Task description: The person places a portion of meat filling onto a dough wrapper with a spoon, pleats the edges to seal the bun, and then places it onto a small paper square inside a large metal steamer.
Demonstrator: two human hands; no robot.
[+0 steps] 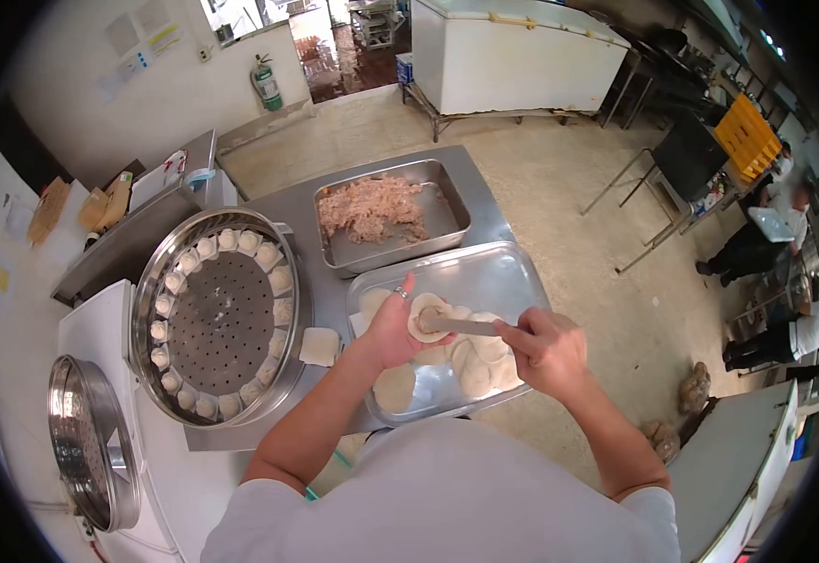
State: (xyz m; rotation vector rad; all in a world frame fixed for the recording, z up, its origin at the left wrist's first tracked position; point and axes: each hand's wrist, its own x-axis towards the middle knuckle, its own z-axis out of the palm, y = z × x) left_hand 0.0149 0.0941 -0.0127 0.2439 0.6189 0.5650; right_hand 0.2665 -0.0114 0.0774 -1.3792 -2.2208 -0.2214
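With forearms (313, 411) extended, a round wrapper (417, 326) is held above the tray (447, 274) in the half-curled left hand (393, 331), thumb raised; a spatula (470, 327), its tip at the filling (431, 313), is gripped in the closed right hand (548, 351).

The steamer (226, 328) is standing at the left edge of the table (486, 208). Dumplings (268, 255) are lining the inside of its wall. The pan (439, 208) is sitting toward the far edge, right of the steamer; filling (362, 211) is occupying its left part. The tray (494, 270) is lying before the pan, at the near right corner. Wrappers (477, 371) are resting in it. The spatula (466, 326) is spanning from left hand (395, 333) to right hand (550, 352) above the tray. The freezer (531, 75) is standing beyond the far edge.
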